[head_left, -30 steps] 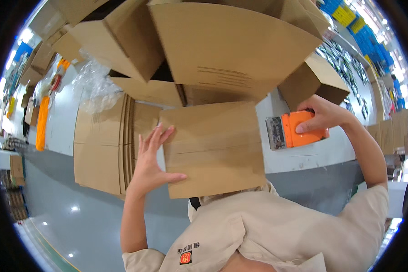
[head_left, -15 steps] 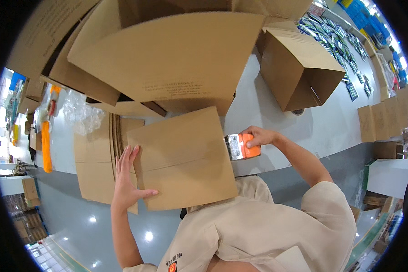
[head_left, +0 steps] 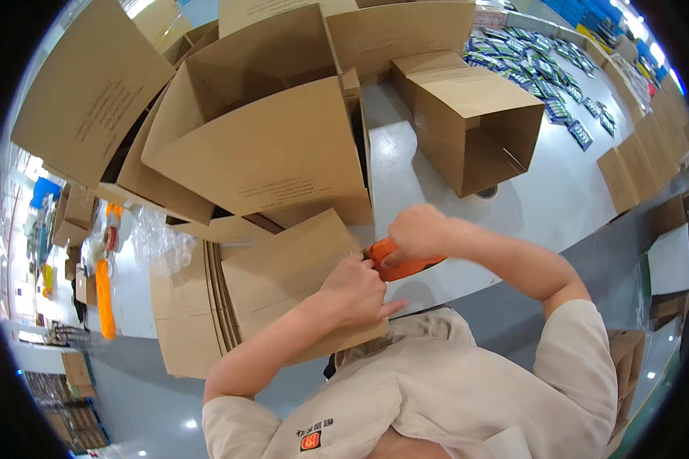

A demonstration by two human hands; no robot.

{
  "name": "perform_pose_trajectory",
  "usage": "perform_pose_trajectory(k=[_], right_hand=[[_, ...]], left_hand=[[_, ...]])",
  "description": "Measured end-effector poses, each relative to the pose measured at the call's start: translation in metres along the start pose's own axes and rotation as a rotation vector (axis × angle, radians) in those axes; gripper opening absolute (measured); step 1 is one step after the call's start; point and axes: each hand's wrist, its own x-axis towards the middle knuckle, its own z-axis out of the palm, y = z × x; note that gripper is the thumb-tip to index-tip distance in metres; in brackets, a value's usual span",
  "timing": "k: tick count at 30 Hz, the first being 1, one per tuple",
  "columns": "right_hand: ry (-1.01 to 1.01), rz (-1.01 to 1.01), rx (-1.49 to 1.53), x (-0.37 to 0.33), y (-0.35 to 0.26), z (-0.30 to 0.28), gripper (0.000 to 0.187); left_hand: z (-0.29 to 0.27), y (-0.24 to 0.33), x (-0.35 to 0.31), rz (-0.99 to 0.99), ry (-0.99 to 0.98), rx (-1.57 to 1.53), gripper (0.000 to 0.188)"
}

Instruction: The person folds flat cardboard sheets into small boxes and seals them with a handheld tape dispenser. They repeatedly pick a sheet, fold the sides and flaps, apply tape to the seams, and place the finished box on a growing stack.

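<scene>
A closed brown cardboard box (head_left: 283, 264) lies flat at the table's near edge, in front of my body. My right hand (head_left: 417, 239) is wrapped round an orange tape dispenser (head_left: 406, 268), whose dark front end is at the box's right side. My left hand (head_left: 356, 291) lies over the box's right end, its curled fingers touching the front of the dispenser and its thumb stretched out to the right. What those fingertips pinch, if anything, is hidden. The left forearm crosses the box and covers part of it.
A large open carton (head_left: 260, 153) stands behind the box, among other cartons. Farther right, another open carton (head_left: 467, 122) lies on its side beside a tape roll (head_left: 486, 191). Flattened cardboard (head_left: 187, 306) leans at left. Many small packets (head_left: 536, 73) cover the far right table.
My left hand has left the box's left edge and come across to its right end. The dispenser has turned and now meets my left fingers. The view has shifted.
</scene>
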Motion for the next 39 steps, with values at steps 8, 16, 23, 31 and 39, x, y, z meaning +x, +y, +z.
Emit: perform_pose_trajectory(k=[8,16,23,31,39], right_hand=[[0.351,0.319,0.192,-0.04,0.012,0.139,0.042],[0.565,0.479,0.444,-0.083,-0.018,0.099,0.062],[0.38,-0.085,1.703,0.048,-0.11,0.095,0.075],[0.425,-0.621,1.43,0.016,-0.145,0.057,0.078],[1.216,-1.302,1.242,-0.028,-0.202,-0.129,0.09]], left_hand=[[-0.021,-0.002,0.014,-0.019,-0.373,-0.183,0.063],[0.041,0.015,-0.137,-1.238,0.798,-0.193,0.08],[0.122,0.017,-0.208,-1.138,1.184,-1.577,0.037],[0.172,0.111,-0.313,-1.341,1.493,-1.427,0.017],[0.075,0.06,-0.336,-1.149,1.831,-1.019,0.022]])
